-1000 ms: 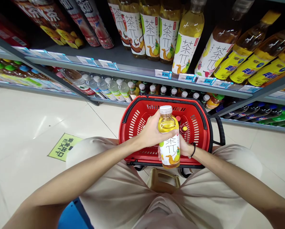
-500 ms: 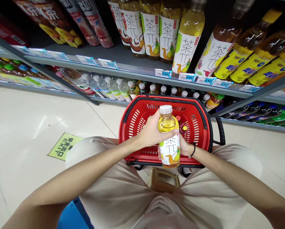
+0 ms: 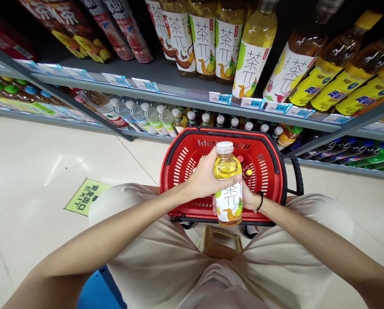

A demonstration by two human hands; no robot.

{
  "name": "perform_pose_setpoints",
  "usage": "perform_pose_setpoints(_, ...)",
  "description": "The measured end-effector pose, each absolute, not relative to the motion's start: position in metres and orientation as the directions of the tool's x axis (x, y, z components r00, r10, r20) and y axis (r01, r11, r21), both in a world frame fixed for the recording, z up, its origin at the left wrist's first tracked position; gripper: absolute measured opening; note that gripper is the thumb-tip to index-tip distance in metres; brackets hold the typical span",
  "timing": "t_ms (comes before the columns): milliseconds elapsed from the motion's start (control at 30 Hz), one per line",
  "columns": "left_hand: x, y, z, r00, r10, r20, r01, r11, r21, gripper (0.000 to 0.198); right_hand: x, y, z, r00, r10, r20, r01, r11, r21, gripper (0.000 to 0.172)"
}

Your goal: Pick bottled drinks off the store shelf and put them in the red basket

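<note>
I hold a yellow tea bottle with a white cap upright above a red shopping basket. My left hand wraps round the bottle's upper body from the left. Mostly hidden behind the label, my right hand grips the lower part from the right; a black band circles its wrist. Inside the basket lie a few small bottles with red and yellow caps.
Store shelves with rows of tea and drink bottles stand just beyond the basket, price tags along their edges. A small tan stool sits between my knees. A green floor sticker lies on the tiles to the left.
</note>
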State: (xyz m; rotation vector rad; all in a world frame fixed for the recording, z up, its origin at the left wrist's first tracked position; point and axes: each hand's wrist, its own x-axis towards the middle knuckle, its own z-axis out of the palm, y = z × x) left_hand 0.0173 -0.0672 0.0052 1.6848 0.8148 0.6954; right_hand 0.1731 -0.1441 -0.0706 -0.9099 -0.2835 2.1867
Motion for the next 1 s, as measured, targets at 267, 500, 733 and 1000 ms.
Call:
perform_pose_setpoints(267, 0.0170, -0.0674, 0.0045, 0.584, 0.810, 0.052, 0.192, -0.200, 0.961, 0.060, 0.1719, -0.1441, -0.0679, -0.468, 0.712, -0.524, -0.549, -0.699, -0.459, 0.060)
perform_pose_setpoints(500, 0.0172, -0.0678, 0.0046, 0.583, 0.811, 0.049, 0.189, -0.194, 0.963, 0.061, 0.1718, -0.1446, -0.0687, -0.446, 0.725, -0.526, -0.558, -0.684, -0.470, 0.059)
perform_pose_setpoints(733, 0.0177, -0.0677, 0.0056, 0.588, 0.807, 0.050, 0.177, -0.188, 0.966, 0.060, 0.1726, -0.1456, -0.0696, -0.435, 0.721, -0.540, -0.558, -0.686, -0.467, 0.059)
perform_pose_setpoints(1000, 0.0176, -0.0678, 0.0055, 0.589, 0.806, 0.049, 0.168, -0.181, 0.969, 0.059, 0.1723, -0.1451, -0.0676, -0.446, 0.724, -0.526, -0.551, -0.685, -0.476, 0.058)
